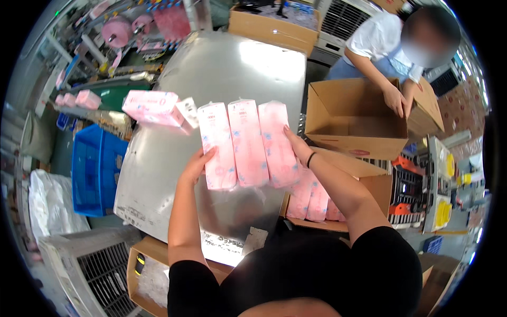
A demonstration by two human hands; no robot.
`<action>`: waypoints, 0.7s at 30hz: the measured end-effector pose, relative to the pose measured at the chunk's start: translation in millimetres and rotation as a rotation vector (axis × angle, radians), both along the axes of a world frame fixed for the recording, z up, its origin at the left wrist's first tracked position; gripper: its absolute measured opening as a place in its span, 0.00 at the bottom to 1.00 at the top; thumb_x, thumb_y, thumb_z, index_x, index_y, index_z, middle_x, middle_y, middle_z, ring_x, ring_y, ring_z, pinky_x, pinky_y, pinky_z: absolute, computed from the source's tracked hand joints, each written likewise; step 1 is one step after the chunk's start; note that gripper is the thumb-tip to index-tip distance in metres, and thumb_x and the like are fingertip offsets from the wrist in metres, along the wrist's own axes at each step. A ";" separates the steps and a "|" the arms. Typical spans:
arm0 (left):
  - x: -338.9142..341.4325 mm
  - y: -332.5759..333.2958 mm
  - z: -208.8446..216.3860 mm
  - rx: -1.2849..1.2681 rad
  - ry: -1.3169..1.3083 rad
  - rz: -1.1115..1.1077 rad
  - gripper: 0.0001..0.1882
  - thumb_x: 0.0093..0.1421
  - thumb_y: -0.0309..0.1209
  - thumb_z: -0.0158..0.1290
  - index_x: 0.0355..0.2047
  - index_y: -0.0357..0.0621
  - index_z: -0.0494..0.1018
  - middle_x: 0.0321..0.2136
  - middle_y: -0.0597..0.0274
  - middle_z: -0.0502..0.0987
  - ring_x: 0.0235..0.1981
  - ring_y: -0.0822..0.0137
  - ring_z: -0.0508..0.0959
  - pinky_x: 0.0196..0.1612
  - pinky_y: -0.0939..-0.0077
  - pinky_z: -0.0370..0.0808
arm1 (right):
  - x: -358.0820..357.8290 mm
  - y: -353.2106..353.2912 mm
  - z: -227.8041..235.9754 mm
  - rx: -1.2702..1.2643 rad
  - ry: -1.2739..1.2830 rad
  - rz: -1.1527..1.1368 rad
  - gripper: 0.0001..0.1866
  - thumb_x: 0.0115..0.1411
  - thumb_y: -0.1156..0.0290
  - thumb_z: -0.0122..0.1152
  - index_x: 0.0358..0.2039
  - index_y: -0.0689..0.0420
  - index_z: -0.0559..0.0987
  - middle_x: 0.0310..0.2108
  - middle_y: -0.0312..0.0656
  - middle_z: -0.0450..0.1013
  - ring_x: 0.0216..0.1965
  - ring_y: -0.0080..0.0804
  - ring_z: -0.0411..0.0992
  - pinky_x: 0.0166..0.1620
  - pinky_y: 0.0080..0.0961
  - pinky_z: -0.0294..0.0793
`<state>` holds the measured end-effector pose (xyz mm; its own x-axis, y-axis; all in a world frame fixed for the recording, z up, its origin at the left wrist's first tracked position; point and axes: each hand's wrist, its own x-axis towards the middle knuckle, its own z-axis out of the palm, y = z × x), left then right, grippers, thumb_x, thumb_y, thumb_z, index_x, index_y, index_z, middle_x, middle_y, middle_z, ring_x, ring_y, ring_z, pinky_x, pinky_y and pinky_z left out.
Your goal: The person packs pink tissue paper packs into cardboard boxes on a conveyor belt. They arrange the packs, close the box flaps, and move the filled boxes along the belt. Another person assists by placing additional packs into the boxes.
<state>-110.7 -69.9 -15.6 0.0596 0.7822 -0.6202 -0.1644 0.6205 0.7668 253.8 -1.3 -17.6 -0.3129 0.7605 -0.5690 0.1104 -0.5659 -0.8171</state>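
Observation:
Three pink wrapped tissue packs stand side by side in a row between my hands, above the metal table. My left hand presses on the left pack's outer side, thumb on its face. On the right pack's outer edge lies my right hand, which has a dark band at the wrist. Together they squeeze the row from both ends. Left of the row, another pink pack rests at the table's edge, with a whitish piece against its end. More pink packs fill part of an open carton under my right forearm.
The metal table stretches away in front. A co-worker handles an open cardboard box at the right. Blue bins stand left of the table. Small pink packs sit on a green conveyor beside a machine with pink rolls.

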 end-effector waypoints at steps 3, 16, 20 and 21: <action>47.3 -24.5 6.1 0.401 0.078 0.034 0.37 0.55 0.40 0.68 0.61 0.38 0.67 0.49 0.59 0.79 0.46 0.64 0.80 0.49 0.67 0.78 | 41.6 -55.2 24.4 0.102 0.284 -0.275 0.44 0.68 0.33 0.40 0.71 0.56 0.58 0.68 0.42 0.61 0.67 0.34 0.60 0.69 0.32 0.56; 419.1 -138.1 -26.4 0.445 0.125 -0.865 0.33 0.62 0.41 0.61 0.61 0.36 0.65 0.54 0.48 0.74 0.58 0.59 0.72 0.61 0.61 0.68 | 448.8 -290.7 -16.7 0.137 -0.053 -0.758 0.27 0.66 0.64 0.57 0.63 0.60 0.67 0.57 0.47 0.70 0.57 0.41 0.70 0.59 0.34 0.70; 463.1 -117.3 -15.7 0.821 0.631 -0.804 0.40 0.60 0.43 0.61 0.67 0.44 0.58 0.62 0.44 0.66 0.63 0.51 0.68 0.64 0.56 0.64 | 444.1 -279.0 26.3 0.741 -0.890 -0.457 0.17 0.54 0.75 0.64 0.45 0.58 0.74 0.42 0.50 0.72 0.36 0.49 0.74 0.42 0.37 0.76; 475.8 -110.2 -15.9 1.112 0.853 -0.911 0.47 0.59 0.47 0.62 0.71 0.45 0.52 0.66 0.41 0.62 0.67 0.47 0.64 0.67 0.53 0.61 | 434.9 -270.2 37.6 0.642 -0.828 -0.285 0.17 0.55 0.73 0.63 0.46 0.57 0.74 0.42 0.53 0.74 0.39 0.50 0.76 0.43 0.40 0.76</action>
